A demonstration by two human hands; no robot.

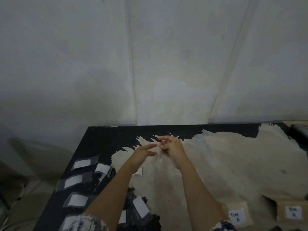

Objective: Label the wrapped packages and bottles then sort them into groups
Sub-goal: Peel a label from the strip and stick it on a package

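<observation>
**A:** What's closest?
**B:** Patterned sleeves (pixel 90 222) at the bottom edge. To the right, two wrapped packages sit on the table (pixel 233 164). The first package (pixel 233 205) has a white label reading TIM A. The second package (pixel 283 204), just beside it, has a label I can't fully read.

**A:** And on the left?
**B:** Blank white labels (pixel 77 200) on grey tape strips lie scattered over the black part of the table, most of them apart from one another.

**A:** The hands?
**B:** Farther out, raised over the pale worn patch. The left hand (pixel 143 154) has straight, slightly spread fingers and holds nothing. The right hand (pixel 171 149) is just beside it, fingers curled in and the index poking toward the left hand. It may be pinching something thin and clear, but the blur leaves me unable to tell.

**A:** Beyond?
**B:** A dark object (pixel 298 130) at the far right corner, then a grey wall (pixel 150 64).
</observation>
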